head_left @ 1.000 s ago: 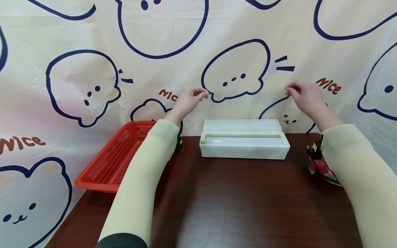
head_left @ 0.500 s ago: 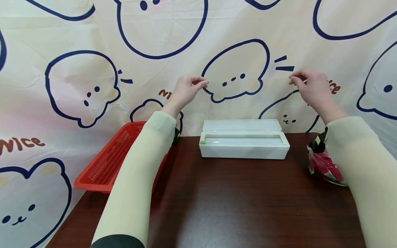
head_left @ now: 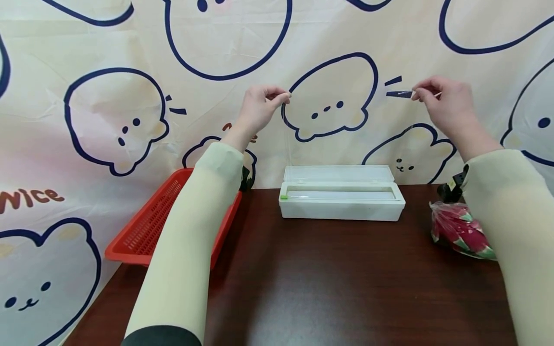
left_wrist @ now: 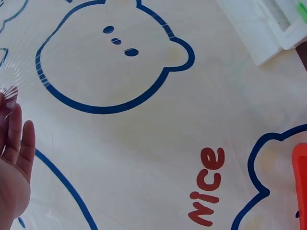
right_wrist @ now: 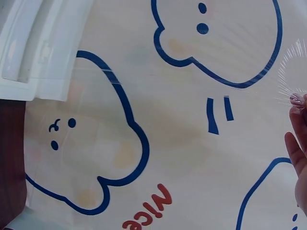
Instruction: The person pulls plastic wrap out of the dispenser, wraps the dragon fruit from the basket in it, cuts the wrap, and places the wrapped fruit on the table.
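Note:
A clear sheet of cling film stretches between both raised hands, its creases fanning out from the fingertips in the wrist views. My left hand pinches one upper corner between thumb and fingers. At the other corner, my right hand pinches the film, whose creases show at the right edge of the right wrist view. Below the hands stands a white cling film dispenser with its lid raised at the back and a small green piece at its left end.
A red plastic basket lies left, partly behind the left sleeve. Pink-and-green fruit in a clear bag sits right, partly hidden by the right sleeve. The dark brown table meets a cartoon-printed cloth behind it.
Both hands have risen steadily, pinching the film, and the right has drifted slightly right. More of the bagged fruit shows beside the right sleeve. The dispenser stays where it was.

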A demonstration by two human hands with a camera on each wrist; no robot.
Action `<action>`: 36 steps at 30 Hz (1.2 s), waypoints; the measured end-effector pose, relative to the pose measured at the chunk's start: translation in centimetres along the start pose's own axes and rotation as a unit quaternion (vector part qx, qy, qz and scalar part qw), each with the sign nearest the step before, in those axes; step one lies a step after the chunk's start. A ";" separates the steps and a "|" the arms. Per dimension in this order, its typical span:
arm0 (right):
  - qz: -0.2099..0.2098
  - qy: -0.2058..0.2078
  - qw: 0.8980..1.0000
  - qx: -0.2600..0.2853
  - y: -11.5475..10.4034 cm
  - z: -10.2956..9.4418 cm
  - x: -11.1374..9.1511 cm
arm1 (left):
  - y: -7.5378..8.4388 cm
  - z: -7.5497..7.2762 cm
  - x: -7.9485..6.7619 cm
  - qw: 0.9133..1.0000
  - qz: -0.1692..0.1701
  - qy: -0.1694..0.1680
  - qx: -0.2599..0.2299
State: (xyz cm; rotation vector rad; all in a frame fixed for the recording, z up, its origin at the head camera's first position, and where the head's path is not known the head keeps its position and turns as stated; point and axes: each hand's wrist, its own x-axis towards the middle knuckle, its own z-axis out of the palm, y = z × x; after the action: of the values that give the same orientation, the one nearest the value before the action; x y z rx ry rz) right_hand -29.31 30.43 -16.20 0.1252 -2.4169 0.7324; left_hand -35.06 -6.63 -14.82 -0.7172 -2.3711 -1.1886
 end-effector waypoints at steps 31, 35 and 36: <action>0.015 0.060 0.988 0.143 -1.6 -3.3 0.8 | 4.3 -2.2 1.2 0.998 0.036 0.046 -0.035; 0.017 0.073 0.985 0.156 -1.6 -3.5 0.8 | 4.6 -2.2 1.3 0.996 0.033 0.052 -0.062; 0.017 0.074 0.984 0.159 -1.6 -3.5 0.8 | 4.7 -2.2 1.2 0.996 0.036 0.055 -0.065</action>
State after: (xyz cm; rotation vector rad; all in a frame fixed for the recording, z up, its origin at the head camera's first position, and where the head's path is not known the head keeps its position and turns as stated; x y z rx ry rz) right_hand -27.72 31.04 -12.62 0.1505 -2.1507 1.1010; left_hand -33.00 -5.71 -10.04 -0.7513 -2.1759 -1.3245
